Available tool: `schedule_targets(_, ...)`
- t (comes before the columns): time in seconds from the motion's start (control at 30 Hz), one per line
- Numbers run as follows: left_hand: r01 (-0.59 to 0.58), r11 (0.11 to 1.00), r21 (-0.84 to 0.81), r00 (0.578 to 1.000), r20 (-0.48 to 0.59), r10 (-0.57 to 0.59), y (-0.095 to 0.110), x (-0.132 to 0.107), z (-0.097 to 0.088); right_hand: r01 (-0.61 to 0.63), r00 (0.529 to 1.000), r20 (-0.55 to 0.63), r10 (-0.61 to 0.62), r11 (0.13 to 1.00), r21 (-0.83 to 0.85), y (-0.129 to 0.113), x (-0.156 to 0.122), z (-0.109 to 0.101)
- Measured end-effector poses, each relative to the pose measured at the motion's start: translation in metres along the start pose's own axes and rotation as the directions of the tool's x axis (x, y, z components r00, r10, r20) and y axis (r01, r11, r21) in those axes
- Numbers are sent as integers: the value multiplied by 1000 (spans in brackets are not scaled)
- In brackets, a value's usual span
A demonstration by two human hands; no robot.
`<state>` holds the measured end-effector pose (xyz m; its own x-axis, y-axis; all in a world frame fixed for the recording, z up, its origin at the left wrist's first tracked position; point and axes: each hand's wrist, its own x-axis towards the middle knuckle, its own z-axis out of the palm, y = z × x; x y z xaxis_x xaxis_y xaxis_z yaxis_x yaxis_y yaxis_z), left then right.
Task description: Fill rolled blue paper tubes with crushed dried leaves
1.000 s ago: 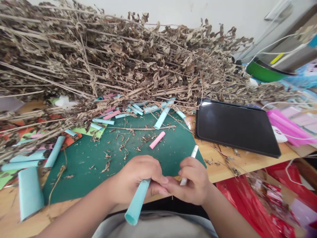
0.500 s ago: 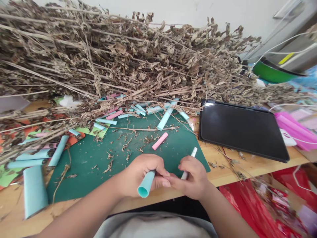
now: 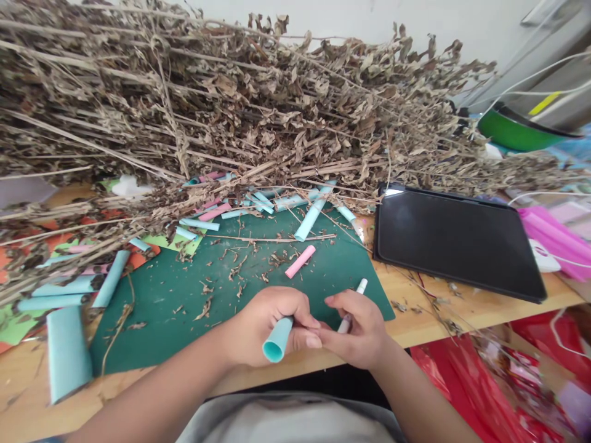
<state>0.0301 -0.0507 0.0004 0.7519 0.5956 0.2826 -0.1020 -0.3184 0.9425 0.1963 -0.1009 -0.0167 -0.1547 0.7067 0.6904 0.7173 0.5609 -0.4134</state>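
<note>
My left hand is closed around a light blue paper tube, whose wide open end points toward me. My right hand grips a slim white pen-like stick, with one end showing above the fingers and a part below. Both hands meet at their fingertips over the front edge of the green mat. A short pink paper tube lies on the mat just beyond them. Farther back rests a longer light blue paper tube. What the touching fingertips pinch, if anything, is hidden.
A large heap of dry stems and leaves runs along the wall. At right lies a black tablet on the wooden table. A flattened blue paper roll and several tubes are at left. Red plastic bags sit below right.
My right hand's index finger has lifted and straightened slightly away from the white stick. The blue tube tilts a little differently in my left hand. The view has shifted slightly.
</note>
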Motion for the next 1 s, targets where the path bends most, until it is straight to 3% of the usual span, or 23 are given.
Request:
schedule_targets(0.27,24,999,-28,1000,-5,-24,2,2,-1,-28,1000,1,28,998,58,2,-3,1)
schedule_targets(0.37,68,990,-123,991,-109,-82,1,4,-12,100,994,46,-102,994,42,11,1,-8)
schedule_targets(0.43,19,971,-240,963,-255,-82,0,6,-22,165,976,140,-168,986,32,19,6,-15)
schedule_targets(0.5,-58,942,-332,916,-394,-82,-2,8,-31,149,942,307,-139,989,-9,25,10,-18)
schedule_targets(0.57,-105,910,-400,868,-484,-113,-2,11,-36,142,875,475,-90,987,-75,29,14,-18)
schedule_targets(0.63,-123,865,-486,837,-519,-172,-1,13,-38,144,831,553,-64,984,-102,31,19,-15)
schedule_targets(0.83,-5,643,-766,849,-343,-402,-2,16,-37,92,904,419,-92,996,20,24,56,-5)
schedule_targets(0.9,59,598,-800,840,-284,-462,-5,16,-36,127,897,417,-145,989,71,19,73,3)
schedule_targets(1.0,125,551,-825,803,-242,-545,-8,18,-34,228,843,463,-273,962,150,14,92,21)
